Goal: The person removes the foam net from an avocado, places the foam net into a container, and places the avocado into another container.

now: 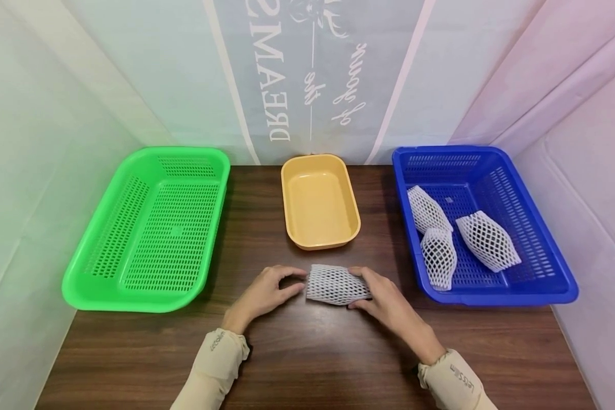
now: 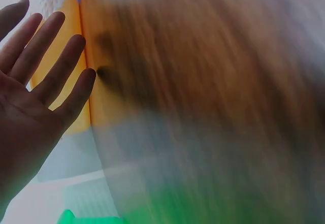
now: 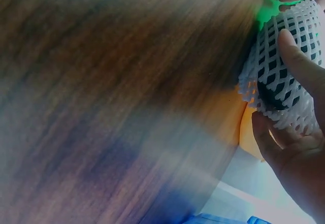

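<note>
A white foam fruit net with a dark, rounded thing inside it is held at the table's front middle. My right hand grips its right end between thumb and fingers. At its other end my left hand has its thumb and fingers apart, close to the net's rim and holding nothing. The left wrist view shows the left hand with fingers spread and straight. What exactly is inside the net cannot be told through the mesh.
A green basket stands at left, and a small yellow tray lies behind the hands. On the right, a blue basket holds three netted things, one apart from the others. White and printed cloth walls enclose the brown table.
</note>
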{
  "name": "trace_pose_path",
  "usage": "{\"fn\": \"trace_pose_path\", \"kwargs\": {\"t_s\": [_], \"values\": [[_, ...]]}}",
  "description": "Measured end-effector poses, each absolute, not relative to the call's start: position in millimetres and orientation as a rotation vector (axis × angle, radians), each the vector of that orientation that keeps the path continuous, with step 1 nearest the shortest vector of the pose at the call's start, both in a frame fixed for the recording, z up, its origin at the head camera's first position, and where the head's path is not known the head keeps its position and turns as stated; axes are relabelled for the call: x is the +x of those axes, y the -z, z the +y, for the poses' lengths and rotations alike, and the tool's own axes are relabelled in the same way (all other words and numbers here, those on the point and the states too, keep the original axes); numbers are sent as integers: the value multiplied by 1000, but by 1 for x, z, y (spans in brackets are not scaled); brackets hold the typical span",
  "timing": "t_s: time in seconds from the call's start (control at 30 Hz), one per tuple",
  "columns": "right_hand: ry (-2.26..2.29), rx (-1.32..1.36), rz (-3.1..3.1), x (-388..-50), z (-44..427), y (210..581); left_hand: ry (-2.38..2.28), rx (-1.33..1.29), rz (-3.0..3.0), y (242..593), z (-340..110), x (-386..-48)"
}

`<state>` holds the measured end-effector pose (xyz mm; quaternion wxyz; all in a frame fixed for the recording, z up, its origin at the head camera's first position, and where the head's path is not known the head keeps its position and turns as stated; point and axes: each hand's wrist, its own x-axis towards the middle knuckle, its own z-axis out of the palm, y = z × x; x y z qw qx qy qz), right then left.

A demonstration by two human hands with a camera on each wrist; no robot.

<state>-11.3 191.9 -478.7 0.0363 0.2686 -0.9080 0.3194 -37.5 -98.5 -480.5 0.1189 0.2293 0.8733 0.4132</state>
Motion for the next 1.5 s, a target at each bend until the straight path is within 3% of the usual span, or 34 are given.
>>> {"fn": "trace_pose_path", "kwargs": {"t_s": [0.4,1.5], "values": [[-1001,776,-2791,-13,194,479,-1238,799,2581,481,-84,-40],[-911,836,-2716,-19,188,486,-1146,802,2526,485,-69,-41]]}}
